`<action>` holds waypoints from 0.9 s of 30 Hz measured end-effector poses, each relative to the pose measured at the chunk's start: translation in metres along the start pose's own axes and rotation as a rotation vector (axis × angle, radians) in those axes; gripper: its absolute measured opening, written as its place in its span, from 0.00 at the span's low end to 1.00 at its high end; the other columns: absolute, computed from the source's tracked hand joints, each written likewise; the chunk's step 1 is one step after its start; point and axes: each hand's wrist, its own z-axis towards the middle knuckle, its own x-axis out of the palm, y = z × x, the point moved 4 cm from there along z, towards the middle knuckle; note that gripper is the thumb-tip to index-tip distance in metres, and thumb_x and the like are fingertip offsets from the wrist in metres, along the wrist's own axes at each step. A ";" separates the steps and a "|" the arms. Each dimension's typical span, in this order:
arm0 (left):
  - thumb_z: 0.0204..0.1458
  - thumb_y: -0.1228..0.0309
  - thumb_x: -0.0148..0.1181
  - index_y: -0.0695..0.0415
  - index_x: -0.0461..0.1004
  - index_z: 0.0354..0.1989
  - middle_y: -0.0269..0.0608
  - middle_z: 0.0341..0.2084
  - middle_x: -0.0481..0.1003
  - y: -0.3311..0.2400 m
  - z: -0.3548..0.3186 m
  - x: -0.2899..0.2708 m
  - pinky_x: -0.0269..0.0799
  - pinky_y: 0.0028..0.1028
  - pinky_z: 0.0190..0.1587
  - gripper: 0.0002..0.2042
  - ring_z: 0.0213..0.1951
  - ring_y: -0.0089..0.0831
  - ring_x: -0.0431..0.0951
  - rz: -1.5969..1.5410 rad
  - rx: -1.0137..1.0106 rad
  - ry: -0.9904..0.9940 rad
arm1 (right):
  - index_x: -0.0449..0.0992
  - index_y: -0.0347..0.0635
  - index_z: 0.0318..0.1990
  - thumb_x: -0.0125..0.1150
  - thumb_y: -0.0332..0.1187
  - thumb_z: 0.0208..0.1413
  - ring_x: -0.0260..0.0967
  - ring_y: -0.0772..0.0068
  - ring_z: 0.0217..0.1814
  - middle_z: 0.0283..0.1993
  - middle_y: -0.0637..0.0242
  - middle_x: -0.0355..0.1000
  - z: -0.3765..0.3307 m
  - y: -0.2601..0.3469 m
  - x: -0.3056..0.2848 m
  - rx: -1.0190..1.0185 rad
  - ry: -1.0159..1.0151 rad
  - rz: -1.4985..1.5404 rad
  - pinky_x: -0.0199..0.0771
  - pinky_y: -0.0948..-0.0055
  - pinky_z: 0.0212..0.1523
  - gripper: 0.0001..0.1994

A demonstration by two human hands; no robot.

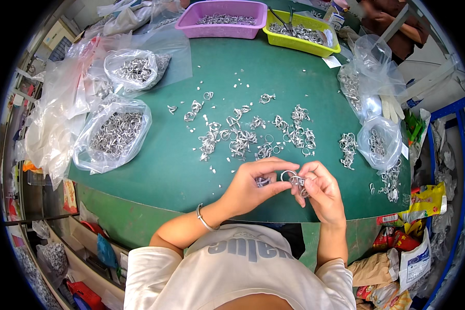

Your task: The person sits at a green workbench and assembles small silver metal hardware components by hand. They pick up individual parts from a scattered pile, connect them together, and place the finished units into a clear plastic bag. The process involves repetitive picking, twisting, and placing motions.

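Observation:
Close to the table's front edge, my two hands meet over silvery metal rings. The fingertips of my left hand (245, 188) pinch a ring (288, 175), and more rings (262, 182) sit in its curled palm. My right hand (323, 194) has its thumb and fingers closed on ring pieces (301, 186) touching that ring; how they join is too small to tell. Just beyond my hands, loose heaps of similar rings (240, 142) lie on the green table (165, 181), with small metal bits scattered among them.
Open plastic bags of rings stand at left (82, 150) and right (366, 147). At the back are a purple basin (219, 32) and a yellow-green basin (299, 45) holding metal pieces, with pliers (290, 21) in the latter. Another person's brown sleeve (413, 26) shows at far right.

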 end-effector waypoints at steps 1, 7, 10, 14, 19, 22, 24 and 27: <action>0.44 0.80 0.62 0.61 0.73 0.46 0.34 0.35 0.73 0.002 0.000 0.000 0.59 0.13 0.23 0.18 0.22 0.11 0.66 -0.072 -0.076 -0.008 | 0.64 0.37 0.42 0.50 0.34 0.58 0.63 0.79 0.23 0.31 0.59 0.70 0.000 0.000 0.000 -0.010 -0.020 -0.019 0.60 0.83 0.21 0.10; 0.49 0.76 0.58 0.61 0.73 0.47 0.32 0.35 0.71 0.015 0.000 0.005 0.55 0.13 0.21 0.15 0.22 0.11 0.64 -0.308 -0.226 -0.019 | 0.67 0.37 0.41 0.48 0.30 0.59 0.62 0.84 0.26 0.30 0.65 0.70 0.002 0.004 0.005 -0.060 -0.115 -0.102 0.61 0.84 0.24 0.07; 0.51 0.75 0.57 0.61 0.72 0.47 0.31 0.31 0.72 0.026 0.000 0.004 0.52 0.14 0.19 0.14 0.20 0.11 0.60 -0.469 -0.339 0.078 | 0.68 0.36 0.39 0.51 0.28 0.57 0.62 0.85 0.27 0.28 0.68 0.69 0.002 0.007 0.006 -0.027 -0.156 -0.123 0.61 0.84 0.24 0.05; 0.54 0.71 0.54 0.63 0.72 0.47 0.29 0.22 0.69 0.034 0.002 0.004 0.49 0.16 0.18 0.13 0.18 0.12 0.55 -0.572 -0.293 0.047 | 0.69 0.35 0.38 0.53 0.24 0.55 0.62 0.87 0.28 0.27 0.71 0.68 0.000 0.008 0.009 -0.081 -0.217 -0.339 0.59 0.87 0.24 0.04; 0.56 0.70 0.51 0.64 0.72 0.45 0.27 0.21 0.66 0.034 0.002 0.007 0.49 0.16 0.18 0.12 0.17 0.12 0.55 -0.651 -0.377 0.101 | 0.69 0.35 0.38 0.53 0.22 0.55 0.60 0.89 0.28 0.29 0.72 0.67 0.002 0.002 0.005 0.000 -0.124 -0.106 0.57 0.89 0.24 0.04; 0.56 0.70 0.51 0.64 0.71 0.45 0.27 0.22 0.66 0.040 0.003 0.005 0.49 0.15 0.18 0.12 0.17 0.11 0.54 -0.762 -0.451 0.019 | 0.69 0.35 0.38 0.53 0.22 0.54 0.60 0.90 0.28 0.31 0.72 0.68 0.002 0.003 0.013 -0.016 -0.175 -0.198 0.58 0.89 0.24 0.05; 0.56 0.70 0.51 0.64 0.70 0.46 0.26 0.21 0.65 0.039 0.004 0.006 0.48 0.15 0.18 0.12 0.17 0.11 0.53 -0.822 -0.488 0.010 | 0.69 0.35 0.38 0.53 0.21 0.54 0.60 0.90 0.28 0.32 0.72 0.68 0.003 0.000 0.011 -0.001 -0.174 -0.204 0.58 0.88 0.23 0.05; 0.57 0.68 0.51 0.62 0.70 0.45 0.23 0.16 0.60 0.043 0.003 0.006 0.47 0.15 0.18 0.12 0.16 0.11 0.52 -0.841 -0.556 -0.006 | 0.69 0.35 0.39 0.53 0.21 0.54 0.61 0.90 0.27 0.32 0.71 0.68 0.002 -0.007 0.010 -0.085 -0.203 -0.320 0.59 0.88 0.22 0.06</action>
